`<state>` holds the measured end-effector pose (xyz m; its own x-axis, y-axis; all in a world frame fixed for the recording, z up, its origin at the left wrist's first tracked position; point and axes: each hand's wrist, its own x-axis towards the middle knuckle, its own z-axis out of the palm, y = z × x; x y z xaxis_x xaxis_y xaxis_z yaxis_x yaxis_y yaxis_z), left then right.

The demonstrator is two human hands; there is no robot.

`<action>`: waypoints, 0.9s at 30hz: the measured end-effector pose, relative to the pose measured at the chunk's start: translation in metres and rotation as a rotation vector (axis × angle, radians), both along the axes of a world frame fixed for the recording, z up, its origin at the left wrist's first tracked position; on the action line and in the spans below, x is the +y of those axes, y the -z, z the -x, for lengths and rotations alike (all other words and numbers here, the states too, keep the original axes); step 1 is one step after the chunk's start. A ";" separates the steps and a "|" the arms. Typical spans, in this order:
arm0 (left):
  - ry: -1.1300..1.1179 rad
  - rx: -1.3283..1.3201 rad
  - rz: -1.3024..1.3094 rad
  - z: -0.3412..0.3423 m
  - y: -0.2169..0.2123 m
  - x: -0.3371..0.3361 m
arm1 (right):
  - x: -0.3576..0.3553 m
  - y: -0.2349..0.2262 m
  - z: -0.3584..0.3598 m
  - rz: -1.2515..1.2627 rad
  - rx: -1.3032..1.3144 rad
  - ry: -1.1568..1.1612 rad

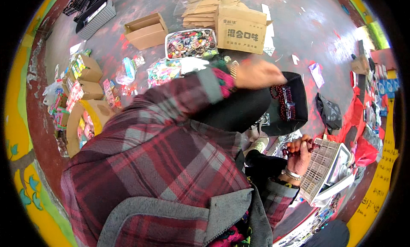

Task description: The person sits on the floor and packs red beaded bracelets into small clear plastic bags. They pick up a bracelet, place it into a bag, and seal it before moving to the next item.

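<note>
My left hand is over the near rim of a black box, blurred by motion, so I cannot tell how its fingers are set. Inside that box lie strings of dark red beads, just past my fingertips, and a small clear packet. My right hand is closed on a dark red bead bracelet, whose beads hang out at the fingers. It is beside a beige plastic basket. Each wrist wears a bracelet.
Past the left arm stand a white tray of mixed trinkets, a printed carton and an open cardboard box. A grey basket stands far left. Right of the black box lies a dark bag, near red plastic.
</note>
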<state>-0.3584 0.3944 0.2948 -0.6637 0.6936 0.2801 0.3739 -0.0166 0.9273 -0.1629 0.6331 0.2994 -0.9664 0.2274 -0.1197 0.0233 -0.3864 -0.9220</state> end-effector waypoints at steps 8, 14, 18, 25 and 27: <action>-0.718 -0.465 0.567 -0.048 0.157 -0.236 | 0.011 0.014 -0.010 0.086 -0.040 0.114; -0.810 -1.156 0.511 -0.131 0.225 -0.229 | 0.002 0.019 0.000 0.058 -0.098 0.075; -0.804 -1.030 0.443 -0.129 0.219 -0.202 | -0.004 0.018 0.004 0.029 -0.136 0.056; -1.016 -1.381 0.145 -0.110 0.256 -0.191 | -0.002 0.023 0.001 0.022 -0.171 0.068; -1.087 -1.413 -0.015 -0.112 0.267 -0.186 | -0.002 0.024 0.001 0.017 -0.190 0.086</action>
<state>-0.2463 0.2085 0.0279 -0.4942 -0.1754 -0.8515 -0.7816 -0.3393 0.5235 -0.1635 0.6314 0.2749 -0.9034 0.3042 -0.3023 0.1624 -0.4097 -0.8977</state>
